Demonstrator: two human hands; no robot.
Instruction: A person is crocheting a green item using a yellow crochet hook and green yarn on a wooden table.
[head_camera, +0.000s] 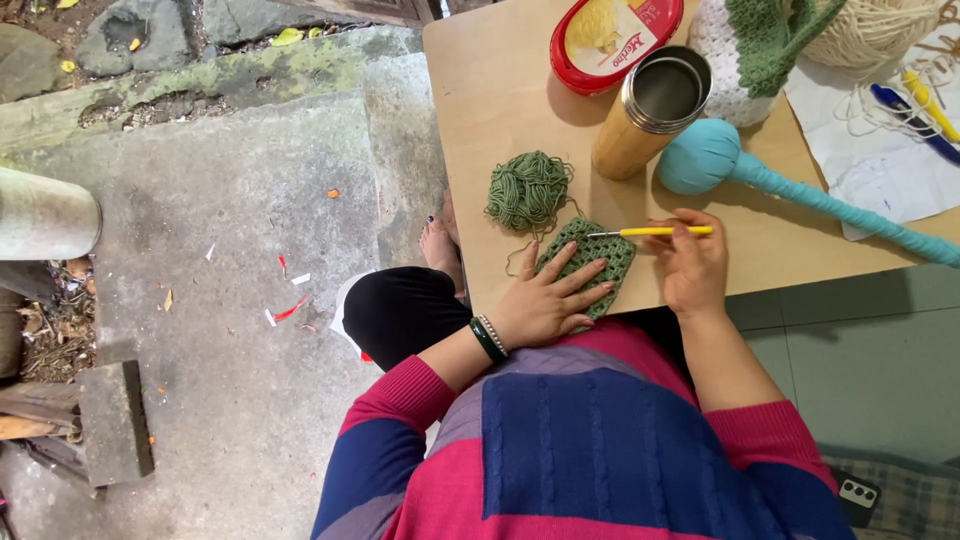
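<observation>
In the head view, a green crocheted patch (590, 262) lies flat near the front edge of the wooden table (480, 120), already several rows wide, so the work looks partly done; a loose ball of green yarn (528, 190) at about eleven o'clock from it, joined by a strand, suggests more rows are left. The left hand (548, 305) lies open, fingers spread, pressing the patch down. The right hand (693, 262) pinches a yellow crochet hook (655, 232), whose metal tip rests at the patch's upper edge. At one o'clock from the patch a steel flask (650, 112) stands open, with a teal yarn-wrapped stick (790, 190) at two o'clock, a red-rimmed tub (612, 40) and a white and green crocheted piece (750, 55) at twelve. None of them crowds the patch; the flask stands nearest.
</observation>
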